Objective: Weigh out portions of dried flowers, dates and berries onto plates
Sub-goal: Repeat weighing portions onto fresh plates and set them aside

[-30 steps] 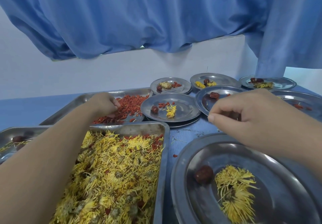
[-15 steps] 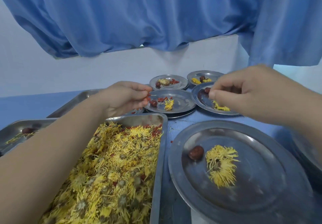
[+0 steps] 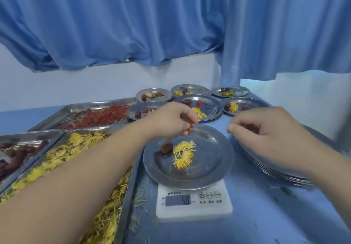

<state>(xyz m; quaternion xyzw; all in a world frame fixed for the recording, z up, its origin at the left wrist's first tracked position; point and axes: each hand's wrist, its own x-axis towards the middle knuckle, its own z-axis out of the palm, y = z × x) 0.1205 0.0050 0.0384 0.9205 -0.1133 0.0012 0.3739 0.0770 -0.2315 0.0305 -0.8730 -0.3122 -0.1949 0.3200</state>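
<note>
A steel plate (image 3: pixel 214 160) sits on a white digital scale (image 3: pixel 193 204) whose display reads 5.8. On the plate lie a dark red date (image 3: pixel 167 147) and a yellow dried flower (image 3: pixel 183 154). My left hand (image 3: pixel 171 118) hovers over the plate's far rim and pinches red berries (image 3: pixel 190 128) between its fingertips. My right hand (image 3: pixel 266 130) hangs to the right of the plate, above a stack of plates (image 3: pixel 269 169), fingers curled round something small and dark.
Trays on the left hold yellow flowers (image 3: pixel 57 154), red berries (image 3: pixel 98 117) and dates (image 3: pixel 13 156). Several filled plates (image 3: pixel 209 102) stand behind the scale near the white wall. A blue curtain (image 3: pixel 171 19) hangs above. The table edge (image 3: pixel 311 126) drops away on the right.
My left hand came away from the berry tray with berries and moved right, over the plate on the scale. My right hand drew back to the right. The view tilted down, revealing the scale.
</note>
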